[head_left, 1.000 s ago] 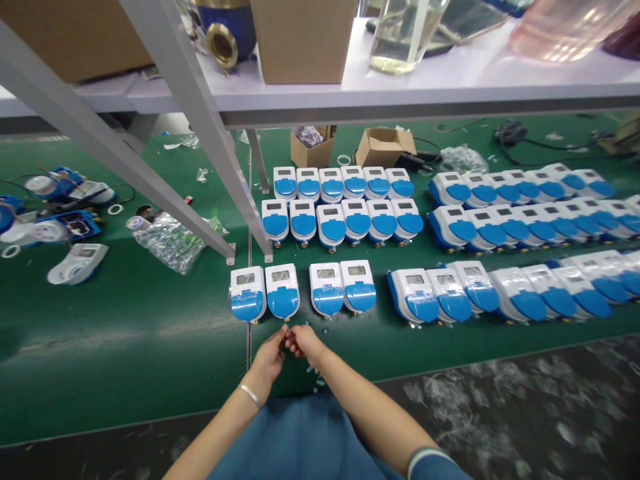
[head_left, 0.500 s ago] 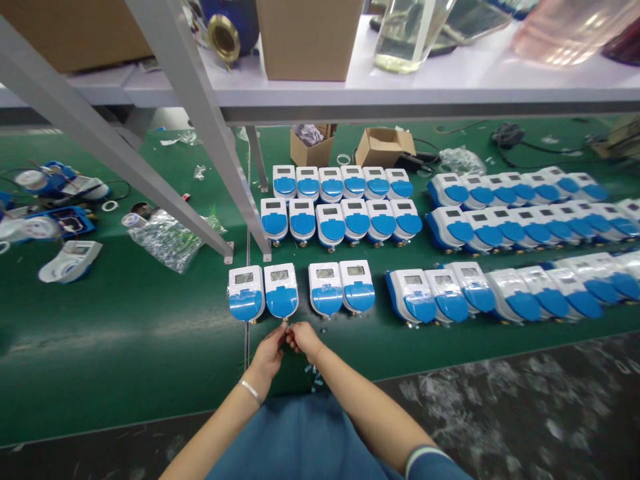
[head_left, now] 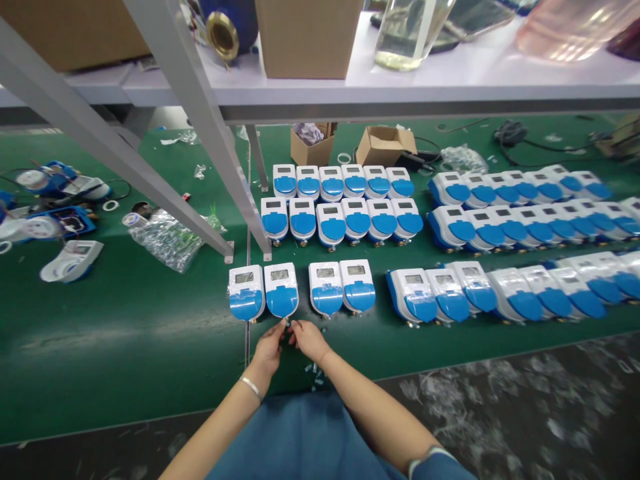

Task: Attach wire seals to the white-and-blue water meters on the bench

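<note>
My left hand (head_left: pixel 271 343) is at the front tip of a white-and-blue meter (head_left: pixel 281 291) with a small display, its fingers pinched close to a small brass-coloured fitting. Just to the right, my right hand (head_left: pixel 307 339) has its thumb and fingertips curled together near the same spot. What either pinch holds is too small to make out. To the left stands another such meter (head_left: pixel 246 293), its front glossy with clear film. Two more meters (head_left: pixel 326 289) sit to the right. Small blue bits (head_left: pixel 315 373) lie on the green bench below my right hand.
More meters (head_left: pixel 330 225) stand in rows behind and to the right. A metal shelf post (head_left: pixel 215 127) comes down at left of centre, under a white shelf (head_left: pixel 450 93). Opened meter parts (head_left: pixel 73 260) and a plastic bag (head_left: pixel 170 240) lie left. Small cardboard boxes (head_left: pixel 385 143) stand behind.
My right hand's fingertips have drawn slightly apart from my left hand's. My left hand stays at the meter's front tip, and the meters have not moved.
</note>
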Motion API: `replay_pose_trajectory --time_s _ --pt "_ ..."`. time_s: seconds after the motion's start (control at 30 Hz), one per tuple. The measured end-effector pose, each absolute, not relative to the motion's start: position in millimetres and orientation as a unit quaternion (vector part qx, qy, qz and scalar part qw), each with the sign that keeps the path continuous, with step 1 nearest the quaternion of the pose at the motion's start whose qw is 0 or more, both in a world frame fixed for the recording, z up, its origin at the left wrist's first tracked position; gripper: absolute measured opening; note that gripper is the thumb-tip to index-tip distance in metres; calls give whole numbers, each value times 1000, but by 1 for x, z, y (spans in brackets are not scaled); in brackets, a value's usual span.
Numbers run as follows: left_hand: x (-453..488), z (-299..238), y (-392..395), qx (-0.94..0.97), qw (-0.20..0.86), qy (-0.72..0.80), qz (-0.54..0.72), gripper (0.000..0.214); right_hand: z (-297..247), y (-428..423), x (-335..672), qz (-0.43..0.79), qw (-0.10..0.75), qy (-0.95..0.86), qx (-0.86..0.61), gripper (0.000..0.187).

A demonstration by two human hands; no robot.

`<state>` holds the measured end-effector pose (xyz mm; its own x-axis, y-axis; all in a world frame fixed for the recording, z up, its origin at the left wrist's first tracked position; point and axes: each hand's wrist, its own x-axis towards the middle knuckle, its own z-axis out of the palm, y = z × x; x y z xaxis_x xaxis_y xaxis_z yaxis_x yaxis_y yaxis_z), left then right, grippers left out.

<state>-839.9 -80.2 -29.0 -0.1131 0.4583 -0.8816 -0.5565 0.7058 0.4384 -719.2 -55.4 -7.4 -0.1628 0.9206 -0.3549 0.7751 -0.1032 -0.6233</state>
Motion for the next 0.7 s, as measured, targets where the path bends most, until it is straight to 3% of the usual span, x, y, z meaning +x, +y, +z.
replay_pose_trajectory --time_s 0.1,0.3,0.5,0.7 --pt "-844 -22 -83 -34 631 680 371 37 -2 -67 -699 311 30 -730 -608 17" --pt "-857 -18 -102 -2 647 685 335 36 -18 -66 -691 263 -150 -734 -608 33" --pt "-852 -18 -119 24 673 696 250 30 -21 -64 -691 268 -148 -736 -604 27" --pt "-831 -3 -112 -6 721 642 259 38 6 -73 -688 248 -88 -727 -634 19"
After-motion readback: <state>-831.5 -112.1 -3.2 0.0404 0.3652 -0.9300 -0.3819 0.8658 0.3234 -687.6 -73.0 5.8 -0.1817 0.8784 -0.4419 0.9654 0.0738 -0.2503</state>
